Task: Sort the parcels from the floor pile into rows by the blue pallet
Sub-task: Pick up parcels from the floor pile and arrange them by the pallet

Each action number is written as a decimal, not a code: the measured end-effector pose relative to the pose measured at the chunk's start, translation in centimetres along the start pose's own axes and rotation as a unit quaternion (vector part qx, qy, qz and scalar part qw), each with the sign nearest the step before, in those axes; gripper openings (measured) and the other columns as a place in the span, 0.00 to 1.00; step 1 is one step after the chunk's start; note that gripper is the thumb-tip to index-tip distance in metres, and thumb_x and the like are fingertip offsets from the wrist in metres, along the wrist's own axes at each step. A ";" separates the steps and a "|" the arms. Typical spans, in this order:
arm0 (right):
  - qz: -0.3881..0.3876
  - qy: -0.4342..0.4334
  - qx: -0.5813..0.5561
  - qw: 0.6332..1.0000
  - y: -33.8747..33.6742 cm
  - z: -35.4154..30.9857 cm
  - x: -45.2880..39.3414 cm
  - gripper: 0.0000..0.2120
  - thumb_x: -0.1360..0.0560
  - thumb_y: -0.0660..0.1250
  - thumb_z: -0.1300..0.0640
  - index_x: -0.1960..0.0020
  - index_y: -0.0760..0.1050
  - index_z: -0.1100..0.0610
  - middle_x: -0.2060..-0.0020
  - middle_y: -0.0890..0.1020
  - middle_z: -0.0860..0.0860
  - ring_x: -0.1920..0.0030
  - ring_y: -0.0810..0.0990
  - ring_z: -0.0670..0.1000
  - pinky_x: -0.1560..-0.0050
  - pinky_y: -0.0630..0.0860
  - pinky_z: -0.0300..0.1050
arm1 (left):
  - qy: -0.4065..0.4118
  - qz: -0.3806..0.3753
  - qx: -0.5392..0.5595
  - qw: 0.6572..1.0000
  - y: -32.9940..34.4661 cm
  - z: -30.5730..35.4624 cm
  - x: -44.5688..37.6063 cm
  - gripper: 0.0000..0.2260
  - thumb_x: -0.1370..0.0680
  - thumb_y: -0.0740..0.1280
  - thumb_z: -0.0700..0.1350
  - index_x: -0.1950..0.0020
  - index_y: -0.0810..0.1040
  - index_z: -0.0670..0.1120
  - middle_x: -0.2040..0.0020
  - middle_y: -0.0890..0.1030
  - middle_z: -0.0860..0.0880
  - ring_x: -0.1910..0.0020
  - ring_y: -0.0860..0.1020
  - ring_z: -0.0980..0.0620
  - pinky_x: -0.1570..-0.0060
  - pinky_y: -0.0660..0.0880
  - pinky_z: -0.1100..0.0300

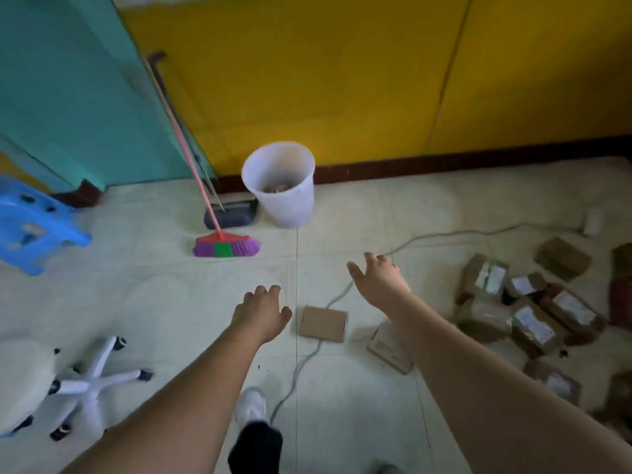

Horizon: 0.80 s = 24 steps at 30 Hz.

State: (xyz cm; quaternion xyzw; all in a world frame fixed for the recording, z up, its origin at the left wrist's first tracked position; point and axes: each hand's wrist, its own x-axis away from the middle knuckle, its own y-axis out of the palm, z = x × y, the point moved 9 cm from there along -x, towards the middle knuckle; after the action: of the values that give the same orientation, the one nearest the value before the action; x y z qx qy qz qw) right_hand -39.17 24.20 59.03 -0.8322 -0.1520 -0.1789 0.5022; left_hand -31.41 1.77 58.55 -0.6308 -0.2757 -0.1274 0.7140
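Observation:
Several brown cardboard parcels with white labels lie in a loose pile on the pale floor at the right. One flat brown parcel lies apart near the middle, and another parcel sits partly hidden under my right forearm. My left hand hovers just left of the flat parcel, fingers loosely spread and holding nothing. Further forward, my right hand is stretched out, fingers spread and empty. No blue pallet shows in this view.
A grey cable snakes across the floor past the flat parcel. A white bucket, a purple broom and a dustpan stand by the yellow wall. A blue stool is at left, a white chair base at lower left. My shoe is below.

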 end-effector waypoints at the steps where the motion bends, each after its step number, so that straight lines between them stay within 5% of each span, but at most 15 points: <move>1: -0.009 0.012 -0.013 1.000 3.4 1.2 -2.9 0.29 0.19 0.51 0.39 0.27 0.63 0.58 0.32 0.70 0.60 0.33 0.69 0.63 0.38 0.70 0.54 | -0.004 -0.010 0.010 1.000 2.6 -0.9 -3.6 0.24 0.19 0.58 0.55 0.25 0.63 0.47 0.32 0.70 0.43 0.34 0.69 0.42 0.39 0.71 0.49; 11: -0.061 0.200 -0.061 0.976 44.8 20.7 -27.7 0.23 0.18 0.55 0.45 0.29 0.64 0.57 0.33 0.72 0.56 0.37 0.75 0.58 0.44 0.74 0.51 | -0.064 -0.091 0.122 0.986 39.0 -9.6 -39.1 0.26 0.20 0.61 0.50 0.24 0.61 0.45 0.31 0.68 0.41 0.33 0.70 0.42 0.37 0.71 0.50; 15: -0.070 0.231 -0.123 0.963 57.4 25.8 -34.2 0.26 0.19 0.58 0.48 0.25 0.60 0.57 0.32 0.70 0.58 0.38 0.74 0.58 0.46 0.71 0.48 | -0.099 -0.134 0.242 0.956 50.8 -9.7 -48.2 0.33 0.21 0.64 0.48 0.20 0.51 0.45 0.24 0.60 0.42 0.27 0.64 0.42 0.30 0.65 0.48; 19: -0.053 0.271 -0.223 0.935 61.3 26.2 -36.1 0.22 0.21 0.59 0.49 0.30 0.65 0.56 0.41 0.76 0.56 0.51 0.76 0.53 0.54 0.71 0.44 | -0.161 -0.184 0.394 0.886 55.4 -8.7 -50.8 0.34 0.26 0.66 0.47 0.21 0.57 0.50 0.28 0.66 0.46 0.32 0.70 0.43 0.34 0.70 0.46; 22: -0.029 0.323 -0.289 0.901 56.9 24.5 -33.6 0.21 0.19 0.56 0.47 0.30 0.67 0.56 0.47 0.77 0.55 0.53 0.76 0.53 0.57 0.71 0.43 | -0.196 -0.211 0.419 0.861 52.4 -9.2 -48.8 0.36 0.34 0.65 0.57 0.26 0.64 0.54 0.29 0.69 0.47 0.35 0.72 0.42 0.38 0.73 0.44; 24: -0.014 0.341 -0.315 0.886 50.8 22.5 -31.9 0.25 0.18 0.52 0.43 0.32 0.69 0.60 0.45 0.77 0.58 0.49 0.75 0.55 0.49 0.71 0.45 | -0.195 -0.198 0.458 0.845 46.9 -9.1 -46.9 0.35 0.38 0.62 0.63 0.33 0.71 0.51 0.35 0.75 0.46 0.40 0.76 0.42 0.40 0.75 0.43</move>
State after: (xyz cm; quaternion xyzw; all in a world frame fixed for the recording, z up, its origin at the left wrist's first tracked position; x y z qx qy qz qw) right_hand -42.31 19.04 -4.78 -0.8324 0.0815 -0.4967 0.2320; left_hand -42.73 -6.76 -6.92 -0.1764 -0.5552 0.0001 0.8128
